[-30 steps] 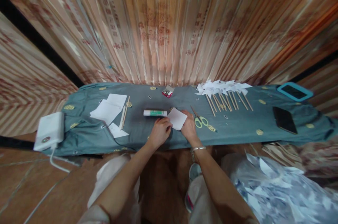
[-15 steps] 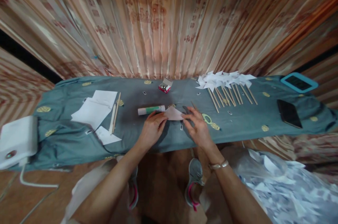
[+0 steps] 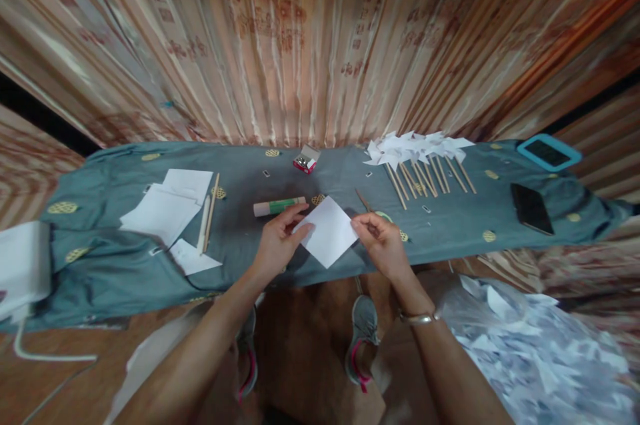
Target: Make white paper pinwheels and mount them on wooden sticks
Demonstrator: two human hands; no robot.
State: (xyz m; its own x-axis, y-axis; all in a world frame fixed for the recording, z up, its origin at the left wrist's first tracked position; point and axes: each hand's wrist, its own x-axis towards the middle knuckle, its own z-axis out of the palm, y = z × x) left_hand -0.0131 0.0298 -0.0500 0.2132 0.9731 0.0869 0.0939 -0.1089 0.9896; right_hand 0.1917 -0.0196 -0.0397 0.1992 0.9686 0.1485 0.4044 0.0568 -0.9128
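Note:
Both hands hold a white square of paper (image 3: 327,231) turned like a diamond, just above the teal cloth-covered table (image 3: 250,251). My left hand (image 3: 277,245) pinches its left corner and my right hand (image 3: 383,241) pinches its right corner. A glue stick (image 3: 277,206) lies just behind my left hand. Green-handled scissors (image 3: 383,215) are partly hidden behind my right hand.
A stack of white sheets (image 3: 165,208) and two wooden sticks (image 3: 209,211) lie to the left. Several paper pinwheels on sticks (image 3: 420,161) sit at the back right, beside a small red box (image 3: 305,161), a black phone (image 3: 531,208) and a blue-cased tablet (image 3: 547,151). A bag of paper scraps (image 3: 530,351) lies on the floor at right.
The paper was folded flat into a triangle on the table half a second ago; now it is spread out as a full square, lifted between both hands.

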